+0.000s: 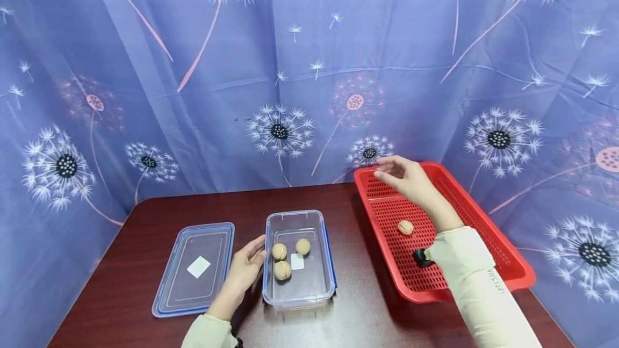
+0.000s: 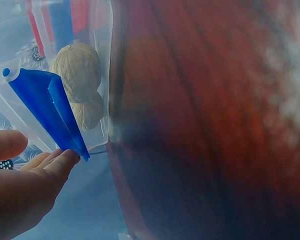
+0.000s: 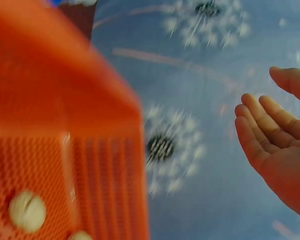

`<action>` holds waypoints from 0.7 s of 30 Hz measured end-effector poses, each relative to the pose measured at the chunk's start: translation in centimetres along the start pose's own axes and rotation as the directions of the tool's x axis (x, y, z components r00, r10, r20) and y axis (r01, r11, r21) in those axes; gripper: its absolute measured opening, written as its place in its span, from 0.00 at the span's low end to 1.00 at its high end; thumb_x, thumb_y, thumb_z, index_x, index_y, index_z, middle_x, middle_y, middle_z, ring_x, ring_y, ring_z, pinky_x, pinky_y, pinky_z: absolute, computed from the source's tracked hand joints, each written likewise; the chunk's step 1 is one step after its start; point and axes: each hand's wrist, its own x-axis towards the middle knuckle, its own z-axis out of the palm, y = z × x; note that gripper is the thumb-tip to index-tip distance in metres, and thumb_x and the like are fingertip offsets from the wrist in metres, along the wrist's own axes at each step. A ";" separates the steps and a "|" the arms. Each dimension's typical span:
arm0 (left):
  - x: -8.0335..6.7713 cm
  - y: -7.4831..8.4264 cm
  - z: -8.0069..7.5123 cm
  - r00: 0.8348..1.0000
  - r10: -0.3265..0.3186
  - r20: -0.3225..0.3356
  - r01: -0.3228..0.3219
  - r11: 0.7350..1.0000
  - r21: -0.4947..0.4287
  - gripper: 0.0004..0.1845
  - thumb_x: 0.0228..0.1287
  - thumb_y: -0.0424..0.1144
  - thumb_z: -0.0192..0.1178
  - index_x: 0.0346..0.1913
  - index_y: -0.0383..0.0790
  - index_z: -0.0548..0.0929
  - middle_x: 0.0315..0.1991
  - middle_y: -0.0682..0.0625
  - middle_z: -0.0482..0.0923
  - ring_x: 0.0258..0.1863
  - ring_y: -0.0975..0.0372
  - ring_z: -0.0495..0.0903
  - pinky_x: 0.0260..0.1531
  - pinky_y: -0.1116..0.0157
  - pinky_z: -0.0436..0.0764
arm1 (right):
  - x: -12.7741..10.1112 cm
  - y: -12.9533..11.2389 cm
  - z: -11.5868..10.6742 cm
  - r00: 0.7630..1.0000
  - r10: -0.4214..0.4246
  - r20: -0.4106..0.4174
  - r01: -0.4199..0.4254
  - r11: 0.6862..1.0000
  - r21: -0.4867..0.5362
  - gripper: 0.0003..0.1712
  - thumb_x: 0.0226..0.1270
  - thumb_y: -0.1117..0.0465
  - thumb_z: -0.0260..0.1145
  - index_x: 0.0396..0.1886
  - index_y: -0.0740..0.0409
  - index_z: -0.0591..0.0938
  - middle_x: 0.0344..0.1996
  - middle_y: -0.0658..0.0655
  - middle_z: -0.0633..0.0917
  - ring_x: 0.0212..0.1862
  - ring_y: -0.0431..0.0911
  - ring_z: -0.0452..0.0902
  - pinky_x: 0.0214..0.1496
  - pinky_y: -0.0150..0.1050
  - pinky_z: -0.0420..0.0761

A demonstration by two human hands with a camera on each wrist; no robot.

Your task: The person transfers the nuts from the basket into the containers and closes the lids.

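A clear plastic container (image 1: pixel 309 219) with blue side clasps holds three walnuts (image 1: pixel 282 270). My left hand (image 1: pixel 246 266) is at its left wall, fingertips touching by a blue clasp (image 2: pixel 50 107), with the thumb held apart in the left wrist view. To the right stands a red perforated basket (image 1: pixel 382 240), with a walnut (image 1: pixel 405 227) on its floor. A second walnut (image 3: pixel 80 236) shows partly at the bottom of the right wrist view. My right hand (image 1: pixel 407 180) hovers over the basket's back left part, holding nothing, fingers loosely bent and thumb apart.
The container's clear lid (image 1: pixel 198 289) with a blue edge lies flat on the dark red table (image 1: pixel 145 230), to the left. A blue dandelion-print curtain (image 1: pixel 309 95) hangs behind the table and along its sides. My right forearm (image 1: pixel 469 267) crosses over the basket.
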 end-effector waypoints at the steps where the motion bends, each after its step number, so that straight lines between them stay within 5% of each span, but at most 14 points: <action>1: 0.0 0.0 0.0 1.000 0.007 0.003 -0.007 1.000 0.003 0.23 0.70 0.25 0.49 0.66 0.25 0.66 0.64 0.30 0.67 0.63 0.43 0.68 0.63 0.55 0.69 | -0.2 0.7 -0.4 1.000 0.030 -0.005 -0.030 1.000 0.007 0.25 0.67 0.54 0.65 0.58 0.63 0.76 0.47 0.64 0.83 0.45 0.46 0.80 0.43 0.29 0.81; 6: 0.1 0.0 0.0 1.000 0.013 0.007 -0.013 1.000 0.006 0.23 0.70 0.25 0.49 0.66 0.24 0.66 0.64 0.29 0.67 0.63 0.42 0.68 0.63 0.54 0.69 | -0.9 3.5 -2.2 0.989 0.147 -0.002 -0.147 0.989 0.026 0.28 0.68 0.50 0.63 0.61 0.63 0.74 0.52 0.66 0.82 0.46 0.36 0.78 0.41 0.26 0.78; 9: 0.1 0.0 0.0 1.000 0.004 0.004 -0.004 1.000 0.001 0.23 0.70 0.25 0.49 0.66 0.25 0.66 0.64 0.30 0.67 0.63 0.43 0.68 0.63 0.54 0.69 | -1.1 4.9 -2.8 0.986 0.166 0.011 -0.166 0.986 -0.008 0.29 0.70 0.49 0.61 0.62 0.65 0.73 0.53 0.67 0.81 0.51 0.44 0.78 0.54 0.34 0.77; 14: 0.2 0.0 -0.1 1.000 0.003 0.005 -0.003 1.000 0.007 0.23 0.70 0.25 0.49 0.66 0.25 0.66 0.64 0.31 0.68 0.64 0.44 0.68 0.64 0.53 0.68 | -1.5 7.4 -3.1 0.975 0.221 0.033 -0.219 0.975 -0.041 0.30 0.71 0.49 0.59 0.63 0.67 0.72 0.56 0.69 0.78 0.58 0.59 0.73 0.56 0.45 0.76; 21: 0.3 -0.1 0.0 1.000 -0.003 0.000 0.003 1.000 0.012 0.23 0.69 0.24 0.49 0.66 0.25 0.67 0.63 0.31 0.68 0.63 0.44 0.69 0.64 0.54 0.68 | -2.1 10.1 -3.0 0.955 0.285 0.080 -0.285 0.958 -0.010 0.30 0.70 0.50 0.61 0.62 0.69 0.73 0.51 0.66 0.82 0.41 0.34 0.79 0.44 0.32 0.80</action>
